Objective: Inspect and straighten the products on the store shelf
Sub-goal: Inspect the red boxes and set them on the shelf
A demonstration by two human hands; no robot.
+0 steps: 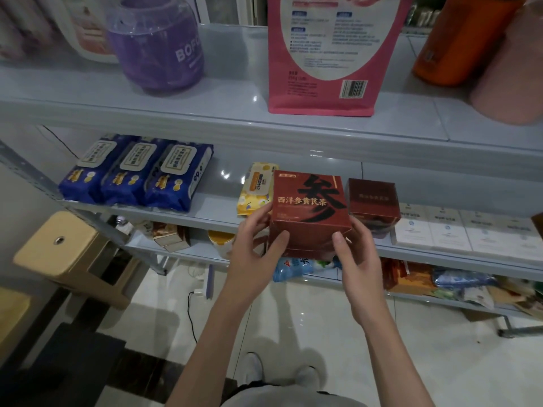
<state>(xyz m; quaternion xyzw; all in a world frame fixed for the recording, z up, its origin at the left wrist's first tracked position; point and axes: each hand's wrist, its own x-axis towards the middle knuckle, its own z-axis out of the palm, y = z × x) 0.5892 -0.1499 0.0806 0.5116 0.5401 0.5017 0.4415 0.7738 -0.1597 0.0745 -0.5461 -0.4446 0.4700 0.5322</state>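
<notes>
— Where's the red tea box (308, 212)?
— Centre of the frame, at the front edge of the middle shelf (211, 214), between a yellow wipes pack (255, 189) and a darker red box (373, 201).
— And the hands?
— Both grip it. The left hand (252, 251) curls round its left side, thumb on the front face. The right hand (360, 259) clasps the right side likewise.
— Anything else there?
— Blue wipes packs (138, 171) at the left of the frame, white boxes (458, 230) at the right.
</notes>
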